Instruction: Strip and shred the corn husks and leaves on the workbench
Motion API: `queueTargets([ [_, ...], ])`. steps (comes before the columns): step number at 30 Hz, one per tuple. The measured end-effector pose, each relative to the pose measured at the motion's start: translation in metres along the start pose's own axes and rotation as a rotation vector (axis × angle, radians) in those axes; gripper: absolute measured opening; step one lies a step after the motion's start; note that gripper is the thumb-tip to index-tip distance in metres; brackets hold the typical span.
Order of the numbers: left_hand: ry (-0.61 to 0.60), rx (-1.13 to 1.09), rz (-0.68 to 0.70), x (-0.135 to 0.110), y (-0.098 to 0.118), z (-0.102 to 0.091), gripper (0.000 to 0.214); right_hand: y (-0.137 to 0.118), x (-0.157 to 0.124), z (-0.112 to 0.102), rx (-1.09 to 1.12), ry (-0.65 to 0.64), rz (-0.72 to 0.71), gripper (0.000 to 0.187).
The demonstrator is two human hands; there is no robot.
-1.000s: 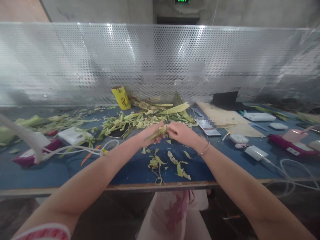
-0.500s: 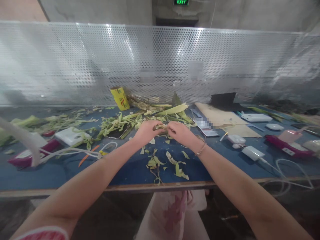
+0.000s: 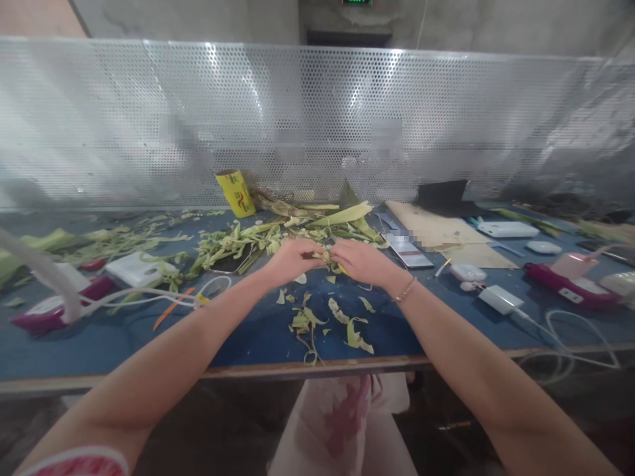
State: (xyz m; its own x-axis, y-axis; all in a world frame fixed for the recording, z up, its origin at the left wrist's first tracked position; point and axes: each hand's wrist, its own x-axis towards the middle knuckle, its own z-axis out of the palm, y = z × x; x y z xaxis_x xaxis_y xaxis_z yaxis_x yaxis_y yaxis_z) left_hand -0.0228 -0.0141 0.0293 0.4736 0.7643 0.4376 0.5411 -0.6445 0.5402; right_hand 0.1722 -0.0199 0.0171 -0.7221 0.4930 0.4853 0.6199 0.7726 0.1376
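Note:
My left hand [image 3: 294, 259] and my right hand [image 3: 361, 261] meet over the middle of the blue table, fingers closed around a small pale plant piece [image 3: 323, 255]. A bit of yellow shows under my right fingertips; what it belongs to is hidden. Just behind the hands lies a heap of green plant strips and stalks [image 3: 238, 241], with long husk-like leaves [image 3: 342, 217] on top. Between my forearms, pale green peelings [image 3: 305, 320] are scattered on the tabletop.
A yellow tube [image 3: 235, 194] stands before the perforated metal screen [image 3: 317, 112]. On the right are a phone [image 3: 409, 251], brown card [image 3: 426, 225], a white adapter [image 3: 501, 299] and a magenta device [image 3: 570, 284]. Cables, a white box [image 3: 136, 268] and an orange strip [image 3: 173, 309] lie left.
My fingers have shifted slightly on the plant piece, and yellow now shows under my right fingertips. The view has tipped down a little; the things on the table stay in place.

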Motion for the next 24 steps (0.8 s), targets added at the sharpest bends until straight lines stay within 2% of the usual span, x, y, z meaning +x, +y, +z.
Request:
queueTargets([
  [5,-0.073,0.014,0.008,0.001,-0.003,-0.001,0.014,-0.003,0.0,0.0,0.039,-0.082,0.04,0.02],
  [7,-0.136,0.05,0.031,0.002,-0.006,-0.005,0.017,-0.004,0.0,0.0,0.078,-0.109,0.047,0.021],
  [11,-0.292,0.239,0.214,0.005,-0.005,-0.016,0.016,-0.005,0.003,-0.001,0.184,-0.184,0.017,0.021],
  [14,-0.355,0.399,0.335,0.007,-0.001,-0.02,0.019,-0.006,0.004,-0.002,0.229,-0.227,0.006,0.021],
  [16,-0.341,0.464,0.376,0.006,0.001,-0.017,0.019,-0.006,0.003,-0.001,0.242,-0.212,0.029,0.021],
  [18,-0.277,0.47,0.372,0.004,0.0,-0.011,0.018,-0.006,0.003,0.0,0.232,-0.173,0.059,0.021],
  [22,-0.133,0.291,0.229,-0.002,-0.004,0.002,0.017,-0.008,0.003,0.002,0.198,-0.109,0.098,0.016],
  [24,-0.112,0.228,0.161,-0.003,-0.005,0.004,0.019,-0.01,0.004,0.002,0.19,-0.1,0.119,0.015],
])
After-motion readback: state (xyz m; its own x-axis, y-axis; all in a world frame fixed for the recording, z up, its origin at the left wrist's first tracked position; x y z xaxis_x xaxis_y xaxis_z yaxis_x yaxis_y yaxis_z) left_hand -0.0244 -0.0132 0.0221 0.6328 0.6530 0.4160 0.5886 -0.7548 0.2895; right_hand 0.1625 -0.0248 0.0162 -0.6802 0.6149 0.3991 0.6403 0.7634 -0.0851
